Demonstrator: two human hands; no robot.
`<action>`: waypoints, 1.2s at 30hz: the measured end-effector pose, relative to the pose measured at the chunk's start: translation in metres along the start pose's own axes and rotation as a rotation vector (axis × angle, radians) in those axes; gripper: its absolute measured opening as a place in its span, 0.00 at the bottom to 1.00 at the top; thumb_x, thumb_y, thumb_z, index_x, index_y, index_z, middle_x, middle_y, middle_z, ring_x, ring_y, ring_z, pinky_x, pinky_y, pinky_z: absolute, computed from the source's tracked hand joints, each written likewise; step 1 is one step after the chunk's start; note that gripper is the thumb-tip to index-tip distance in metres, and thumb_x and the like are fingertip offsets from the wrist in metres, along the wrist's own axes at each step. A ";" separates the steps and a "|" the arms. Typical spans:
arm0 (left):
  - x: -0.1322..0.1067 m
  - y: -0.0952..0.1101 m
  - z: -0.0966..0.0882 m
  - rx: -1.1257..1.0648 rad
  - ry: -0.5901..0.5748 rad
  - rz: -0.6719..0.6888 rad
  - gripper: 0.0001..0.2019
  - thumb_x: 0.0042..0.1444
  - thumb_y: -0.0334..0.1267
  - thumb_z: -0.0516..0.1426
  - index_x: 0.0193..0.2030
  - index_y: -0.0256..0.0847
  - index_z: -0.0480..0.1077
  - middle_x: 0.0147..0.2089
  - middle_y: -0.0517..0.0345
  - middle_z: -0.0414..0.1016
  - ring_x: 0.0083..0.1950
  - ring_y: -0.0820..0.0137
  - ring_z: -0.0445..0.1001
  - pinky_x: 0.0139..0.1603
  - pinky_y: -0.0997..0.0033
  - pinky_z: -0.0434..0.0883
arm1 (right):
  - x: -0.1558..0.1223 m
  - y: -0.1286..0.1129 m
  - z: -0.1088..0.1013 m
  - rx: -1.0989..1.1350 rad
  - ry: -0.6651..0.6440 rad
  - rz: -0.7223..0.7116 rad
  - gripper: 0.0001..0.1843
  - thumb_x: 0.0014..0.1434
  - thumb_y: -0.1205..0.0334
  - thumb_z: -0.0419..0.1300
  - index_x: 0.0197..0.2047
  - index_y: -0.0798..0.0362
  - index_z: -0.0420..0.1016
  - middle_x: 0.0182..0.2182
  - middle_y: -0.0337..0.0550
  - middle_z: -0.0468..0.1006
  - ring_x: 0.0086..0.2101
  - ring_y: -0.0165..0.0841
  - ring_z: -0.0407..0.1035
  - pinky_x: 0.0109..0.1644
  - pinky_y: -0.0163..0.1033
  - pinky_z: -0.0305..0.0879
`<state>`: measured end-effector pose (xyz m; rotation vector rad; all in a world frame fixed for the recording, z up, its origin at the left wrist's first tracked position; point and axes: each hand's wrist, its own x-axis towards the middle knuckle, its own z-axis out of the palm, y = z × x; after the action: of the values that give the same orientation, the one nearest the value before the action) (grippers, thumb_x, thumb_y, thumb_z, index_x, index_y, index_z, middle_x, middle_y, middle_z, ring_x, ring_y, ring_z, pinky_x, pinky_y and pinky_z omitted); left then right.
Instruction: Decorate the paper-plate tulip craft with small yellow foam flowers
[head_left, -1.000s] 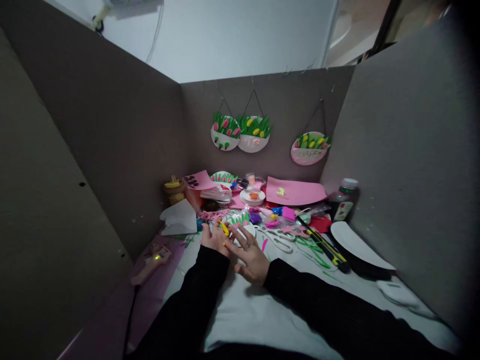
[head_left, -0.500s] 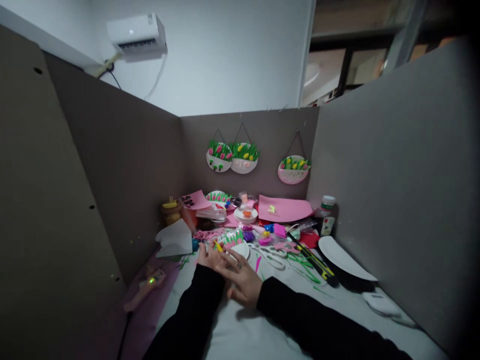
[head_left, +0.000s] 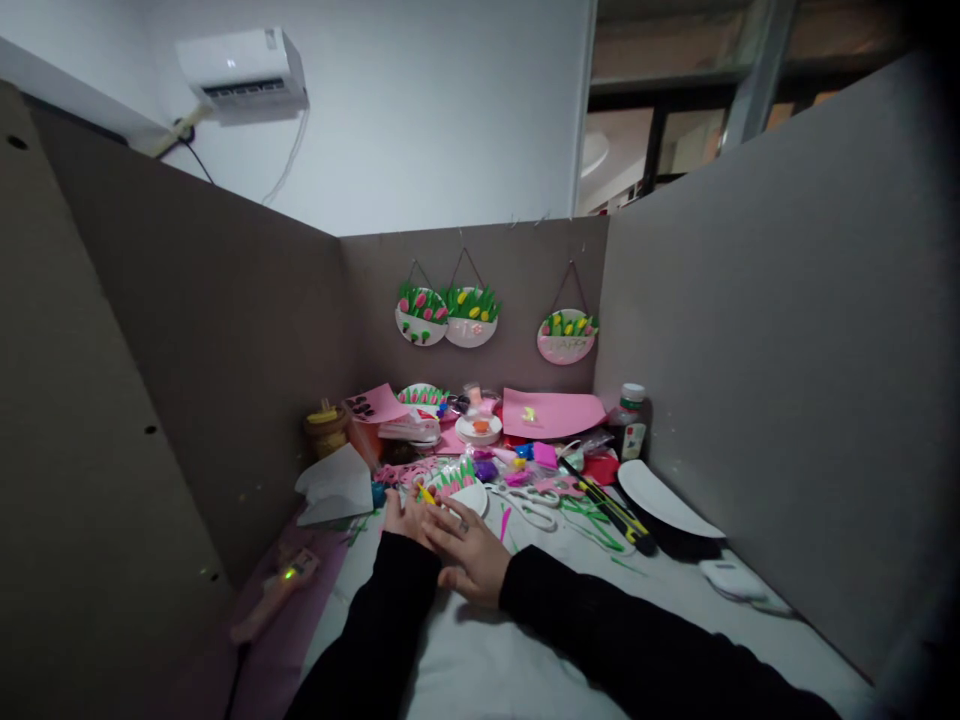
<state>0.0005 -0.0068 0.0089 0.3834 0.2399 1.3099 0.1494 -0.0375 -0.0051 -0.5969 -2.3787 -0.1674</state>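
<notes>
My left hand [head_left: 406, 517] is held palm up above the table, with a small pointed piece of yellow modelling clay [head_left: 427, 495] resting across its fingers. Over that palm lies my right hand [head_left: 474, 556], its fingers stretched out and its fingertips close to the clay. Whether those fingertips press on the yellow piece I cannot tell. Just beyond both hands is a white paper plate [head_left: 474, 500] bearing green leaves and pink tulips. A bright pink strip [head_left: 505, 521] and white-handled scissors [head_left: 529, 511] lie to the right of my right hand.
Yellow-black cutters [head_left: 637, 535], a cut white plate [head_left: 664, 500] and a bottle [head_left: 631, 425] stand or lie at right. Pink sheets [head_left: 555, 412] and clay packs [head_left: 486, 470] fill the back. A glue gun [head_left: 277, 592] lies left. Grey partitions [head_left: 480, 370] carry hanging tulip plates [head_left: 566, 345].
The camera has turned slightly, so the whole scene sits further left. My right hand stays over my left palm, with only slight finger movement, and the yellow clay remains on the left fingers.
</notes>
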 end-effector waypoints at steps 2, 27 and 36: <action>0.000 0.001 0.001 -0.016 0.039 0.017 0.25 0.54 0.59 0.41 0.40 0.42 0.65 0.33 0.52 0.68 0.31 0.64 0.69 0.30 0.62 0.67 | 0.000 0.000 -0.001 -0.004 0.013 0.040 0.31 0.58 0.46 0.47 0.60 0.54 0.55 0.60 0.51 0.55 0.60 0.45 0.42 0.57 0.54 0.52; -0.008 -0.004 0.012 0.026 0.071 -0.024 0.26 0.52 0.61 0.42 0.46 0.44 0.63 0.35 0.54 0.66 0.31 0.66 0.68 0.30 0.64 0.66 | -0.001 -0.002 -0.004 -0.070 0.018 -0.037 0.31 0.56 0.46 0.50 0.59 0.53 0.59 0.61 0.49 0.53 0.60 0.48 0.40 0.57 0.55 0.51; -0.010 -0.006 0.014 0.022 0.069 -0.019 0.26 0.51 0.62 0.43 0.42 0.43 0.63 0.35 0.54 0.67 0.32 0.66 0.68 0.33 0.62 0.67 | -0.001 0.001 0.000 -0.092 0.025 -0.045 0.31 0.57 0.45 0.49 0.59 0.52 0.58 0.62 0.48 0.49 0.60 0.49 0.39 0.57 0.56 0.49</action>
<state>0.0084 -0.0200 0.0186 0.3542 0.3150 1.3037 0.1510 -0.0373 -0.0059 -0.5808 -2.3713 -0.3036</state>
